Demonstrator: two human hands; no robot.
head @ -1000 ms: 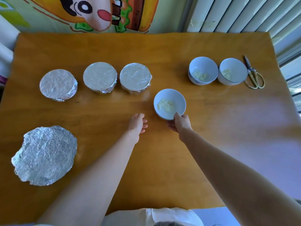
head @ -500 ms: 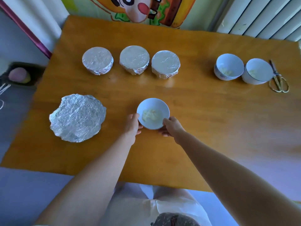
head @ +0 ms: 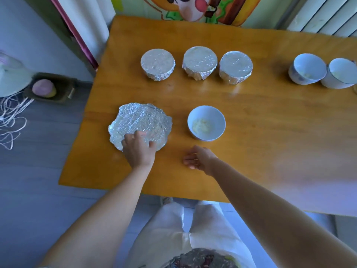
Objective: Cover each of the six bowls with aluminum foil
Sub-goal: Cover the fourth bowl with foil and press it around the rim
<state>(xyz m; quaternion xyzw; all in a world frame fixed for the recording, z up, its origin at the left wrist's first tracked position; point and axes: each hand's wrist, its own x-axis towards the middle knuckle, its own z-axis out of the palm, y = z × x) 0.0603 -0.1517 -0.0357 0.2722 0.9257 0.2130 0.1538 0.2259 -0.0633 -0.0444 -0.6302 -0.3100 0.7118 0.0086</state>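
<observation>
I have let go of the open bowl (head: 206,122); it sits just beside the foil sheet (head: 141,120). My left hand (head: 139,147) now touches the foil sheet, but I cannot tell if it grabs. My right hand (head: 201,158) is open and empty. The fourth bowl gets covered next, I think.

Arms (head: 108,206) bare — white garment (head: 202,225) over legs, dark speckled fabric (head: 202,258) below.

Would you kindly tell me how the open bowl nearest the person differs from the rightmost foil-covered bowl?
The open bowl is uncovered, pale food showing; the rightmost foil-covered bowl has foil over its mouth and sides. The open bowl stands alone; the foil-covered one ends a row of three farther back. Both sit upright on the wooden table.
</observation>
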